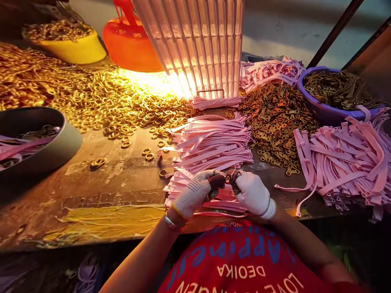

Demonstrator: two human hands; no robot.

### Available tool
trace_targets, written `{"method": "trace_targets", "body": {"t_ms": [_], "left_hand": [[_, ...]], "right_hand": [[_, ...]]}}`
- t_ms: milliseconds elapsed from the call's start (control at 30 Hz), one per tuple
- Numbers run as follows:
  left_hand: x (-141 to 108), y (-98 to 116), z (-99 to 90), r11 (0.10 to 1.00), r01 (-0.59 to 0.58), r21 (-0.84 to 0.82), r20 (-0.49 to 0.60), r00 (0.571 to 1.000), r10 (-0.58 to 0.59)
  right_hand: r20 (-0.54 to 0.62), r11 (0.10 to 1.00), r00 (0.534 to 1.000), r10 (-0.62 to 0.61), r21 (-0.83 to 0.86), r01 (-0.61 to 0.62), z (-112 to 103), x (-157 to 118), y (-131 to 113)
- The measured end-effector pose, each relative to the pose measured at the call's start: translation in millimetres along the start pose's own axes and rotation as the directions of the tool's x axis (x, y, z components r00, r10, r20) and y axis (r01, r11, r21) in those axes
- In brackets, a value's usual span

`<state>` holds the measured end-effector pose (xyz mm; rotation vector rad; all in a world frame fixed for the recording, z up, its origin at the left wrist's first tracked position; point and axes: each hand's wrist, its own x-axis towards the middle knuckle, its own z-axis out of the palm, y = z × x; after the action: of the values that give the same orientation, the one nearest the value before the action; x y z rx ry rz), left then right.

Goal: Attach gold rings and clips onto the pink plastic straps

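My left hand (200, 189) wears a white knit glove with dark dots and dark-covered fingertips. My right hand (252, 193), in a plain white glove with dark finger covers, meets it fingertip to fingertip. Both hands are closed in a pinch, and whatever small piece sits between them is hidden by the fingers. Beneath and just beyond them lies a stack of pink straps (214, 140), laid side by side across the table. A pink strap (218, 214) lies near the table's front edge, below the hands.
Gold rings (137, 106) are heaped at the back left; brass clasps (275, 118) lie heaped on the right. More pink straps (351, 158) pile up at the far right, before a purple basin (324, 110). A grey container (69, 140) stands left. An orange lamp (131, 44) hangs behind.
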<state>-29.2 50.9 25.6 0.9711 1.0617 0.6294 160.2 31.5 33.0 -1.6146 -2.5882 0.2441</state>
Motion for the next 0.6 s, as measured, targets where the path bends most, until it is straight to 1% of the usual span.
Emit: {"method": "trace_targets", "body": {"t_ms": [67, 167, 233, 300, 367, 400, 467, 600], "left_hand": [[1.8, -1.2, -2.2, 0.997, -0.011, 0.072, 0.014, 1.0, 0.01], [7.9, -2.3, -2.3, 0.968, -0.075, 0.241, 0.045, 0.997, 0.066], [13.9, -3.6, 0.4, 0.909, -0.159, 0.385, 0.077, 0.987, 0.14], [20.9, -5.9, 4.9, 0.814, -0.273, 0.513, 0.14, 0.962, 0.235], [27.5, -8.6, 9.3, 0.721, -0.361, 0.592, 0.196, 0.932, 0.306], [30.4, -9.8, 10.9, 0.693, -0.379, 0.614, 0.206, 0.924, 0.323], [35.2, -11.1, 12.3, 0.687, -0.369, 0.626, 0.198, 0.927, 0.318], [40.9, -11.2, 9.9, 0.785, -0.294, 0.545, 0.175, 0.956, 0.236]], "right_hand": [[0.038, 0.986, 0.999, -0.004, -0.164, 0.011, -1.3, 4.9, -5.2], [0.012, 0.94, 1.0, 0.027, -0.339, -0.021, -3.4, 6.5, -9.0], [0.004, 0.924, 0.999, 0.032, -0.382, -0.028, -4.4, 5.6, -6.8], [0.029, 0.922, 0.999, 0.041, -0.387, -0.026, -4.8, 4.5, -1.8], [0.068, 0.925, 0.995, 0.078, -0.377, -0.047, -4.7, 3.6, 3.7], [0.085, 0.926, 0.99, 0.109, -0.37, -0.07, -4.5, 3.2, 5.9], [0.128, 0.935, 0.98, 0.152, -0.341, -0.101, -4.5, 2.6, 8.5], [0.227, 0.955, 0.958, 0.177, -0.275, -0.112, -7.0, 3.6, 10.1]]}}
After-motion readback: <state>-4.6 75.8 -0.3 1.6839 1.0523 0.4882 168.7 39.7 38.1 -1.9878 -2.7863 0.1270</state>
